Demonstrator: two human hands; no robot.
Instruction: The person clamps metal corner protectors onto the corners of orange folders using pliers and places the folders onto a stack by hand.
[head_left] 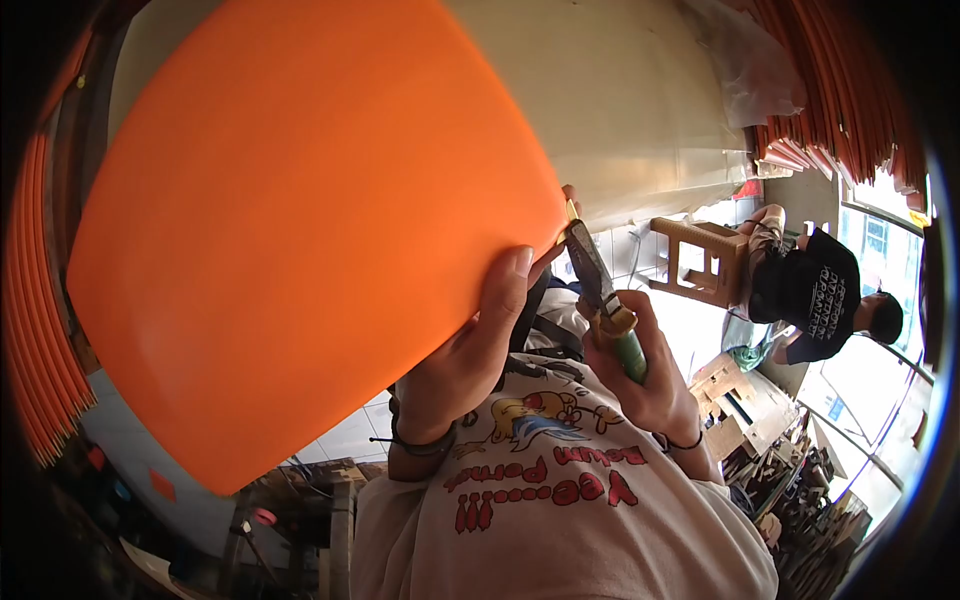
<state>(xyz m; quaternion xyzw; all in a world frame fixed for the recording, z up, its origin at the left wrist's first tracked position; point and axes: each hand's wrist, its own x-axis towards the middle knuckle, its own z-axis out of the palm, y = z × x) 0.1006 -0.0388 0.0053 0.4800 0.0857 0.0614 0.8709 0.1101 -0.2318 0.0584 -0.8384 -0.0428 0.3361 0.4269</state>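
Note:
A large orange panel [310, 220] with rounded edges fills the left and middle of the head view. My left hand [465, 350] grips its lower right edge, thumb on the orange face and fingers behind. In my right hand [650, 375] is a pair of pliers [592, 268] with green and yellow handles. The dark jaws point up at the panel's right corner, beside a thin yellowish strip [571, 211]. Whether they are closed on that strip I cannot tell.
Stacks of orange panels [845, 90] stand at upper right and along the left edge [45, 340]. Behind is a large beige sheet [630, 100]. A person in a black shirt [815, 295] is by a tan stool [700, 262]. Wood scraps [790, 500] lie at lower right.

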